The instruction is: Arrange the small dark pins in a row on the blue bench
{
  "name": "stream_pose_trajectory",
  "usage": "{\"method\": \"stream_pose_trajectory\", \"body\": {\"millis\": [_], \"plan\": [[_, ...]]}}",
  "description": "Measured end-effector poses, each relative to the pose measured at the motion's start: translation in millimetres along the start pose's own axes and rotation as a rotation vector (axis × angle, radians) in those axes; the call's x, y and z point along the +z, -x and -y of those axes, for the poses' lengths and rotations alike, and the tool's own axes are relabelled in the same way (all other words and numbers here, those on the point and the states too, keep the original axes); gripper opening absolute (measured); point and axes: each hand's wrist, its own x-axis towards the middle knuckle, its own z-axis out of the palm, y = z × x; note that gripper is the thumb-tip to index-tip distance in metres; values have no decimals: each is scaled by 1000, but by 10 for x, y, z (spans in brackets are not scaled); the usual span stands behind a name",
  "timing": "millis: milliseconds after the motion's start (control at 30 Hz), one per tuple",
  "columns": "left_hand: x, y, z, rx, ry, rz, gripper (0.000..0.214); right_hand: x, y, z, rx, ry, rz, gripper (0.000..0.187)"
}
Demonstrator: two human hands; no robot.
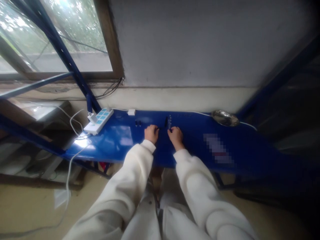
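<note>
Above the blue tabletop, my left hand [151, 134] is closed, with a small dark piece [158, 128] at its fingertips, too small to name. My right hand [175, 136] is closed too, its thumb and fingertips at the near end of a row of small clear pieces [170, 120]. Whether it pinches one of them I cannot tell. Between the hands and slightly farther off lies a short black stick-like thing [166, 121]. Left of my left hand are two small dark pieces [138, 123] on the table.
A white power strip [98, 121] with a plug lies at the table's left end, its cable hanging down. Near the wall are a white adapter [131, 112] and a shiny metal dish [225, 118]. A pixelated paper [217, 148] lies right. Blue frame posts [62, 50] flank the table.
</note>
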Motion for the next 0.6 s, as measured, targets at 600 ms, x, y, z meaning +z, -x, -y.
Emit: {"method": "stream_pose_trajectory", "body": {"millis": [600], "plan": [[16, 85, 178, -292, 691, -309, 15, -19, -55, 89, 68, 102, 74, 22]]}}
